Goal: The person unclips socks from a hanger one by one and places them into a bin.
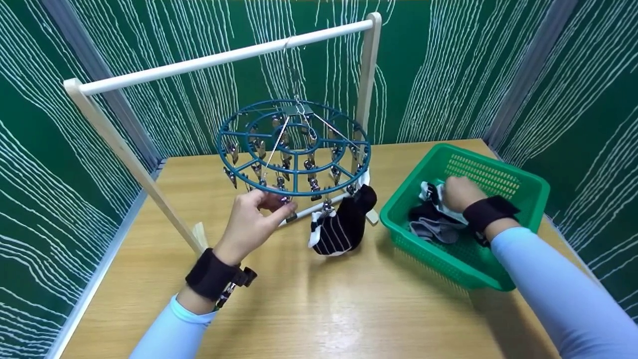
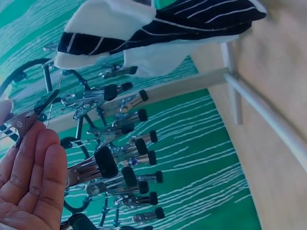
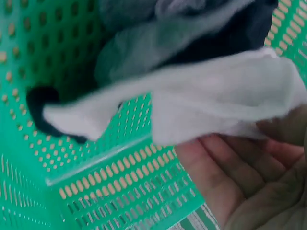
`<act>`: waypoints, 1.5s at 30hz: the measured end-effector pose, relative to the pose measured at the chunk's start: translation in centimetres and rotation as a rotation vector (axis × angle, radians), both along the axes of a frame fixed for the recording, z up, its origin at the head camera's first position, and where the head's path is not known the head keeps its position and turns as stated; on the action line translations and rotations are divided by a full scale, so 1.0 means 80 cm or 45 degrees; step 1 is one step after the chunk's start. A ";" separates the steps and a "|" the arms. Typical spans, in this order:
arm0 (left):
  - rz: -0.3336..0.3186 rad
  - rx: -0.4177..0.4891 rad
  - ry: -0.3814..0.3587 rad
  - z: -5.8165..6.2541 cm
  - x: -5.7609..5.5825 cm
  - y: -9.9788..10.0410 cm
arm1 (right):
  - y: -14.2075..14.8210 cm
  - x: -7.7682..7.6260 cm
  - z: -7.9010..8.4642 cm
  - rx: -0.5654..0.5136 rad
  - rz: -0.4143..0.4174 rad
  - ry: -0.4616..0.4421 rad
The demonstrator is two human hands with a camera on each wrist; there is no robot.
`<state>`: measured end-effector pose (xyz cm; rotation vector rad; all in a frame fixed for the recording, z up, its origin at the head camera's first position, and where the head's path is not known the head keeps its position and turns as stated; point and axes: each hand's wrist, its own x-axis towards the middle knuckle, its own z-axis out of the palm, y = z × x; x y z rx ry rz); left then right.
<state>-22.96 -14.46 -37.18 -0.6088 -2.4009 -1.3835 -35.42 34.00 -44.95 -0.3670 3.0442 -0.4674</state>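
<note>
My left hand point(image 1: 251, 214) pinches a metal clip point(image 2: 26, 120) at the near rim of a round blue drying hanger point(image 1: 295, 191). Rows of other clips point(image 2: 129, 158) dangle around it. Just right of that hand, a black sock with white stripes point(image 1: 339, 232) hangs from clips on the rim. Inside the green basket point(image 1: 423, 254), my right hand point(image 1: 461, 193) grips a white sock point(image 3: 216, 96), thumb on one side and fingers beneath in the right wrist view. Grey and black socks point(image 1: 433, 224) lie in the basket beside it.
The hanger hooks onto a white rail point(image 1: 224, 57) held by wooden posts point(image 1: 134, 164). A low white bar point(image 1: 319, 205) runs near the wooden tabletop point(image 1: 319, 309) behind the hanging sock. Green walls with white streaks point(image 1: 458, 75) enclose the table.
</note>
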 end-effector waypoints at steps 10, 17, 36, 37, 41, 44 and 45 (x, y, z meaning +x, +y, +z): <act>0.024 0.004 -0.011 -0.003 0.002 -0.002 | -0.024 0.006 -0.016 0.071 0.207 -0.099; 0.015 0.003 -0.041 -0.003 0.001 -0.003 | -0.024 0.007 -0.021 0.094 0.184 -0.090; 0.015 -0.032 -0.095 -0.006 0.004 -0.003 | -0.070 0.041 0.091 -0.118 0.067 0.183; 0.013 -0.039 -0.100 -0.006 0.004 -0.003 | -0.074 0.045 0.097 -0.137 0.068 0.199; 0.011 -0.064 -0.112 -0.007 0.005 -0.002 | -0.095 0.057 0.118 -0.190 0.108 0.307; 0.010 -0.079 -0.112 -0.008 0.005 -0.002 | -0.112 0.065 0.128 -0.214 0.170 0.401; 0.010 -0.084 -0.111 -0.009 0.005 -0.002 | -0.118 0.067 0.130 -0.220 0.195 0.435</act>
